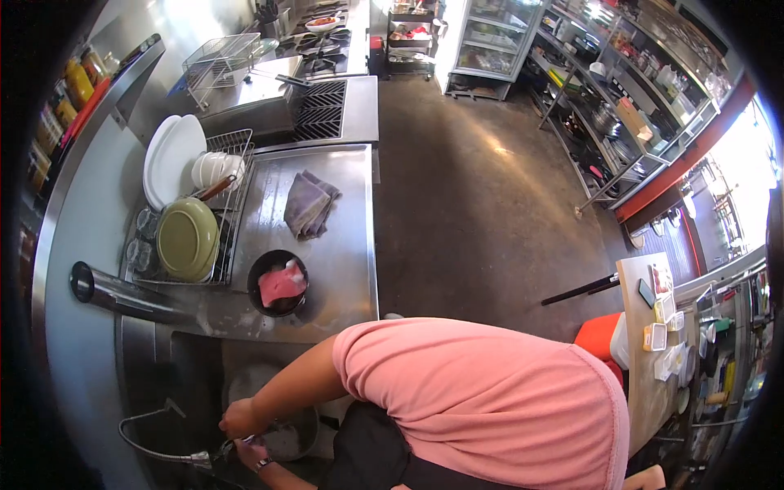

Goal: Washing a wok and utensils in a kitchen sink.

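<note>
Over the sink (184,380), my two hands meet close together near a flexible metal tap hose (144,450). My right hand (240,419) is curled, with its fingers bent down. My left hand (250,454), with a watch at the wrist, is just below it. Between them a small shiny item (247,439) shows, mostly covered by the fingers, so its kind is unclear. A large round basin (300,432) lies in the sink under my forearm. Beyond the sink, a black frying pan (252,288) holds a pink cloth (283,283) with some white foam.
A folded grey cloth (311,205) lies on the wet steel drainboard (343,263). A wire dish rack (236,214) holds white plates (174,159), bowls (214,170) and a green dish (187,239). A dark cylinder (119,293) juts over the sink's back edge.
</note>
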The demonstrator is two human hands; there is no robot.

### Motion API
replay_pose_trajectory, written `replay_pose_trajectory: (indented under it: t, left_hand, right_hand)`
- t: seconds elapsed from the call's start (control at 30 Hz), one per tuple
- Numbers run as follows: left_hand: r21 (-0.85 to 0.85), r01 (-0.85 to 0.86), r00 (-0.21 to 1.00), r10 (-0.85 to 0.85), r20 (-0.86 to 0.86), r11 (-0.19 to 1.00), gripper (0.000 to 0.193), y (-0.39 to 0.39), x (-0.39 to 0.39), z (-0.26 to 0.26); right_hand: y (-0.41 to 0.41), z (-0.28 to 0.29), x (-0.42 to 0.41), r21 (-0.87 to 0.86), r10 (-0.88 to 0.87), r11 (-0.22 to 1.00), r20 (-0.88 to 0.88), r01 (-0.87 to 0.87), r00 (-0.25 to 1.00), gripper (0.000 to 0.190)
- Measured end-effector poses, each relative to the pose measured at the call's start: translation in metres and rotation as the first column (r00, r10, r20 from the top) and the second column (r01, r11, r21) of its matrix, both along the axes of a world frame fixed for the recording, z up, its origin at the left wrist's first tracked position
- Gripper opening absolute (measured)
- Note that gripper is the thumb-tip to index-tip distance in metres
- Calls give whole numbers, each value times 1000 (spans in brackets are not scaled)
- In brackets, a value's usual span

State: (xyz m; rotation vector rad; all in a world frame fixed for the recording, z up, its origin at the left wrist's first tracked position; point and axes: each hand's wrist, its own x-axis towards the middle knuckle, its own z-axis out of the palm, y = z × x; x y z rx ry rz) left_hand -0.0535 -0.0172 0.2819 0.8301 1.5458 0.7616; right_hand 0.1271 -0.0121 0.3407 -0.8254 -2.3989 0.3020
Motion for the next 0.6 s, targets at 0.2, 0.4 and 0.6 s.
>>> replay_pose_trajectory:
  t: [0.2,0.4,0.6]
  left_hand:
    - [-89,-62,977,79,197,994,65,25,-10,-12]
    - [-44,-30,964,40,263,999,68,2,2,13]
    - [-24,-286,958,285,-29,958,51,5,36,25]
  right_hand:
    - [-31,18,39,-89,8,996,270,16,963,24]
    - [-46,42,52,-228,124,972,262,-64,957,23]
    - [-61,54,116,-305,223,943,284,-133,933,22]
